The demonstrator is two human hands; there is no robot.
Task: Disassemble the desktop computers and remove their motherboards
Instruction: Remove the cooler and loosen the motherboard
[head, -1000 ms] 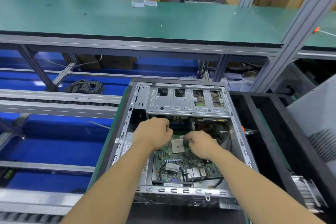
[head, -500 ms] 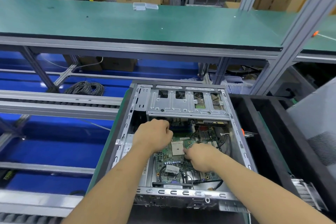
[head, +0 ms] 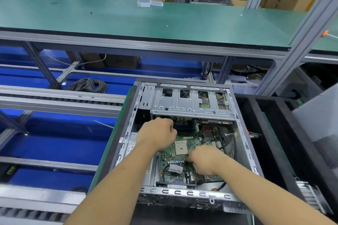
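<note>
Drive cage (head: 192, 104) over motherboard (head: 175, 159)

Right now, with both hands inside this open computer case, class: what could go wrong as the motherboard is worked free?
1. A black cable still curves over the motherboard; lifting could strain it.
2. The drive cage overhangs the board's far edge, so a straight lift may jam.
3. The left hand and right hand work bare near the case's sheet-metal rim; cuts are possible.
</note>
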